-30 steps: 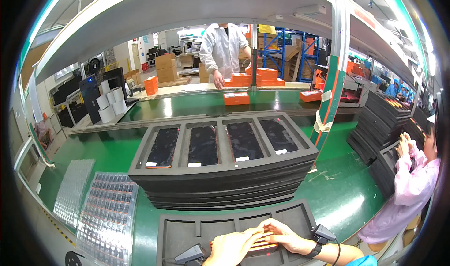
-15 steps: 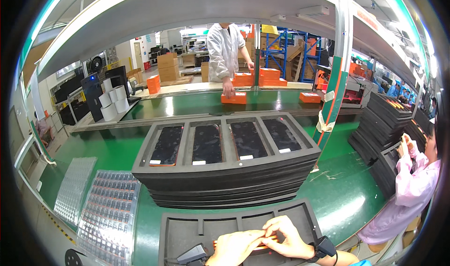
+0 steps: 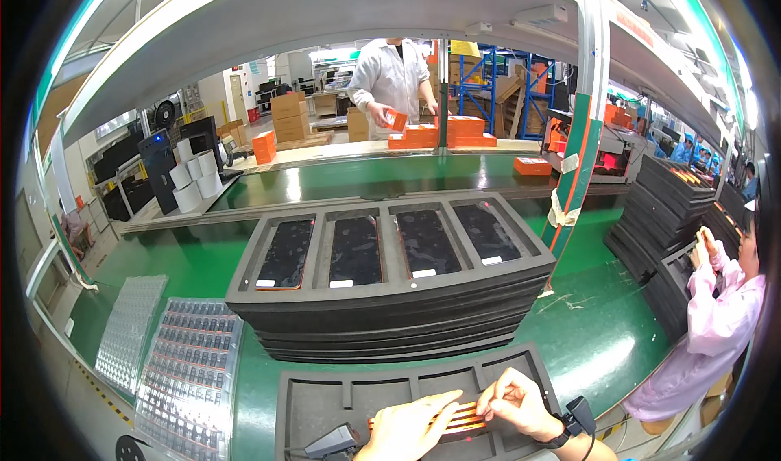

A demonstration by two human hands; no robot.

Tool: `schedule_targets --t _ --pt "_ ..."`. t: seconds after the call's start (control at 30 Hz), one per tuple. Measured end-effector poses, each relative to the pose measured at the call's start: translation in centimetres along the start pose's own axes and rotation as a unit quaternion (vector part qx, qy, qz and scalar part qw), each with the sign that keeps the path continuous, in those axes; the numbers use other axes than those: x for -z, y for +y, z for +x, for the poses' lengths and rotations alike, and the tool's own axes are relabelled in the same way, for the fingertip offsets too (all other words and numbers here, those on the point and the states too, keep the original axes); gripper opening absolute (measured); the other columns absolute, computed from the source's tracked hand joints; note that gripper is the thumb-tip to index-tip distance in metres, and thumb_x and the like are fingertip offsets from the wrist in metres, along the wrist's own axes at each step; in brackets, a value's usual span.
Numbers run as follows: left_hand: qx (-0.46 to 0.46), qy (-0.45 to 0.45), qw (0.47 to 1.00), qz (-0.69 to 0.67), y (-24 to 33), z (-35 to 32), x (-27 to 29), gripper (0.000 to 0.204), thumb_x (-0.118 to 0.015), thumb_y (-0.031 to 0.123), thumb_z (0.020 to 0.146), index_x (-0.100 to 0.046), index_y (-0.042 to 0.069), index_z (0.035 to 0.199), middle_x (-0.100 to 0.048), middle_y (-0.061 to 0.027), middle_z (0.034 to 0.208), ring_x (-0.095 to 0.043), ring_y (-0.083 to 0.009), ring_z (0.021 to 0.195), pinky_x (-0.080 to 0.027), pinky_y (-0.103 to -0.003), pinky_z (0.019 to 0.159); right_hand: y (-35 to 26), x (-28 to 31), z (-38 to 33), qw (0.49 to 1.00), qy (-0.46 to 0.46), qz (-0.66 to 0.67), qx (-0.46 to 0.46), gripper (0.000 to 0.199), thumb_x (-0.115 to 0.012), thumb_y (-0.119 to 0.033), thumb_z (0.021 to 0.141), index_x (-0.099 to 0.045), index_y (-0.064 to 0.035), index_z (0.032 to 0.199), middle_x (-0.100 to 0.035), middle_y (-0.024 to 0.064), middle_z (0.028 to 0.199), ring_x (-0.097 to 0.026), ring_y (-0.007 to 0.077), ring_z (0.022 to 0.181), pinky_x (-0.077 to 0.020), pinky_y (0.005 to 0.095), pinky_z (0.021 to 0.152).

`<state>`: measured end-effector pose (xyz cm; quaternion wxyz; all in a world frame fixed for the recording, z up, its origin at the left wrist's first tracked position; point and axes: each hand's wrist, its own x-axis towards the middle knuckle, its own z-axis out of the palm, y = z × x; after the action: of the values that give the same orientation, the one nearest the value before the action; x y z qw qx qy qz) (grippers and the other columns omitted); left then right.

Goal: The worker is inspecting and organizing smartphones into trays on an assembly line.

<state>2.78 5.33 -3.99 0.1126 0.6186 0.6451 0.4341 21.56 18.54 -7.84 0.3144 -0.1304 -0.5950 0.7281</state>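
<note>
Low in the view, my left hand [image 3: 408, 427] closes around a small stack of thin, flat phones with orange edges [image 3: 462, 423]. The stack lies over a black foam tray [image 3: 313, 397] with several compartments. At the right end of the stack is my right hand [image 3: 519, 406], its fingers curled and thumb and fingertips pressed together. Whatever lies in that pinch is too small to make out. Just beyond stands a pile of black foam trays [image 3: 390, 324]; its top one holds several flat, black-screened phones [image 3: 355, 251], each with a white label.
Two clear plastic blister trays lie at left, the nearer one [image 3: 189, 367] full of small dark parts. A metal post [image 3: 573, 160] rises at right. Across the green bench [image 3: 606, 339], one person handles an orange box [image 3: 395, 119]; another in pink [image 3: 700, 339] works beside stacked foam trays.
My right hand has drawn right, away from my left fingers, exposing more of the orange edges. The person opposite has lifted an orange box off the green surface.
</note>
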Motion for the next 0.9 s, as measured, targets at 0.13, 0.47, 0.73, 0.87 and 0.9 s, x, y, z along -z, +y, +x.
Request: schedule_targets --t 0.13,0.47,0.73,0.87,0.9 --pt "0.037 -0.017 0.999 -0.016 0.1 0.1 0.2 0.023 -0.06 0.023 0.096 -0.07 0.014 0.115 -0.074 -0.0126 0.095 -0.072 -0.0317 0.083 -0.058 -0.038 0.069 0.2 0.0 -0.2 0.998 -0.049 0.006 0.03 0.033 -0.076 0.002 0.084 -0.046 -0.0044 0.096 -0.069 0.0214 0.092 -0.071 0.0243 0.089 -0.059 0.0351 0.079" --pt "0.053 -0.032 0.998 -0.023 -0.6 0.1 0.1 0.029 -0.057 0.024 0.097 -0.064 0.017 0.124 -0.073 -0.0125 0.091 -0.071 -0.0329 0.081 -0.057 -0.041 0.069 0.5 -0.3 -1.3 0.978 -0.01 -0.192 0.081 0.028 -0.077 0.002 0.083 -0.055 0.0 0.101 -0.072 0.0172 0.092 -0.073 0.0217 0.087 -0.0595 0.031 0.076" --pt "0.035 -0.051 0.998 0.029 -1.0 -0.5 -0.3 0.032 -0.058 0.024 0.094 -0.063 0.023 0.126 -0.07 -0.0122 0.085 -0.068 -0.0319 0.08 -0.056 -0.043 0.069 0.2 -0.7 -0.7 0.936 -0.033 -0.298 0.187 0.02 -0.078 0.0 0.082 -0.062 -0.0024 0.092 -0.074 0.0139 0.084 -0.074 0.0196 0.081 -0.0592 0.0298 0.072" --pt "0.029 -0.05 0.998 0.04 -1.1 -0.5 -0.4 0.031 -0.059 0.024 0.093 -0.064 0.023 0.124 -0.069 -0.0123 0.085 -0.068 -0.032 0.079 -0.056 -0.043 0.068 -0.1 -1.4 -0.7 0.929 -0.028 -0.314 0.196 0.014 -0.078 0.002 0.08 -0.067 -0.0035 0.087 -0.075 0.0118 0.082 -0.074 0.0185 0.077 -0.059 0.0292 0.069" --pt "0.028 -0.051 0.998 0.036 -1.1 -0.5 -0.4 0.03 -0.059 0.024 0.093 -0.065 0.022 0.123 -0.069 -0.0122 0.086 -0.068 -0.032 0.08 -0.056 -0.043 0.068 -0.1 -1.4 -0.7 0.923 -0.03 -0.33 0.197 0.013 -0.078 0.003 0.079 -0.068 -0.0033 0.086 -0.075 0.011 0.083 -0.073 0.0179 0.075 -0.0588 0.0291 0.068"
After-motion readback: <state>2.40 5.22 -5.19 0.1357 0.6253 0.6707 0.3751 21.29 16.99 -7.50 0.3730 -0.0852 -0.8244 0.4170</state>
